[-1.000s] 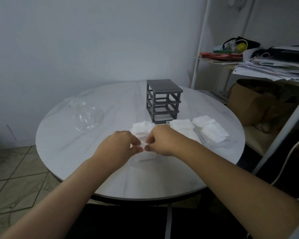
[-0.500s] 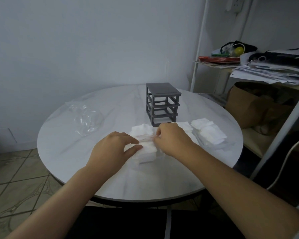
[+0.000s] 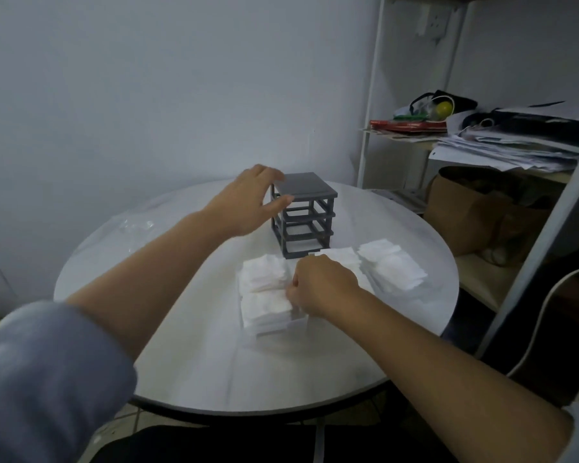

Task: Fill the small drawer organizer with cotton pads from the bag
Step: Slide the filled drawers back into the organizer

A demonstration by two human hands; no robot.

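Observation:
The dark grey organizer frame [image 3: 303, 212] stands on the round table with its drawer slots empty. My left hand [image 3: 248, 202] reaches it with fingers spread, fingertips at the top left corner and thumb at the front edge. In front of the frame lie white stacks of cotton pads. The nearest stack [image 3: 268, 307] sits in a white drawer [image 3: 300, 321]. My right hand [image 3: 321, 285] has its fingers curled against that stack's right side and pinches the pads. Another stack [image 3: 263, 272] lies just behind it, and more stacks [image 3: 391, 265] lie to the right.
A crumpled clear plastic bag [image 3: 137, 227] lies at the table's left. The white marble table [image 3: 281, 372] shows bare surface near me. A white metal shelf [image 3: 502, 145] with papers and a brown paper bag [image 3: 465, 208] stands close on the right.
My left hand left the near stack and moved up and away to the organizer frame. My right hand stayed at the near stack. The camera came closer.

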